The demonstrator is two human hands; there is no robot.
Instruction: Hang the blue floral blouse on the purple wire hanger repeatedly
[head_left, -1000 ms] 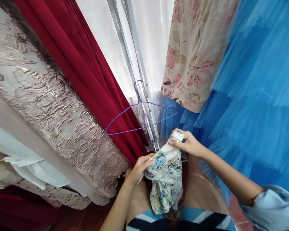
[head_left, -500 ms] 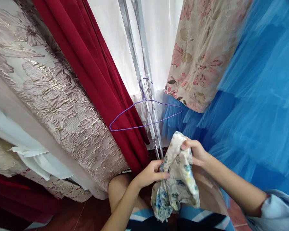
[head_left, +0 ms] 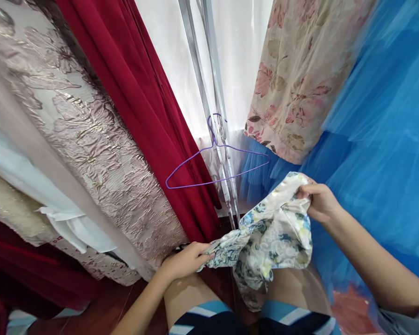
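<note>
A white floral garment (head_left: 275,232) with blue, green and yellow print stretches between my hands above my lap. My left hand (head_left: 188,260) pinches its gathered, crinkled end, low on the left. Higher up on the right, my right hand (head_left: 317,197) grips the opposite upper corner, thumb on top. The garment's middle hangs in loose folds between my knees, and its full shape cannot be made out. Beyond it, a thin purple hanger (head_left: 218,165) with nothing on it hangs by the metal rack posts (head_left: 214,83).
Left of the rack hang a dark red cloth (head_left: 136,107) and a pink metallic-embossed garment (head_left: 87,125). To the right are a beige garment with pink flowers (head_left: 286,88) and a ruffled blue tulle dress (head_left: 380,153). Reddish floor tiles (head_left: 106,307) show below.
My hands have spread apart, the left going down and left, the right going up and right. The bunched garment is now pulled out lengthwise between them.
</note>
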